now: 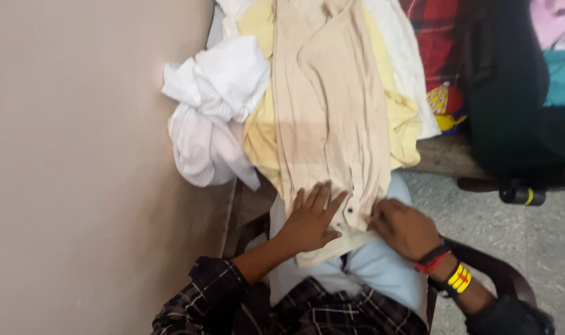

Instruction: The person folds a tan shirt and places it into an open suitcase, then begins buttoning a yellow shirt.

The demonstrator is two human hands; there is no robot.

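A bare wall [77,167] fills the left. Beside it, a beige shirt [329,105] lies lengthwise over a yellow garment [399,118], with a crumpled white cloth [211,111] at its left edge. Both forearms reach in from below, bent toward the shirt's near end. The left hand [310,217] lies flat on it, palm down, 5 fingers spread, gripping nothing. The right hand [403,226] curls, fingertips pinching the shirt's buttoned edge. Bands [447,270] circle the right wrist.
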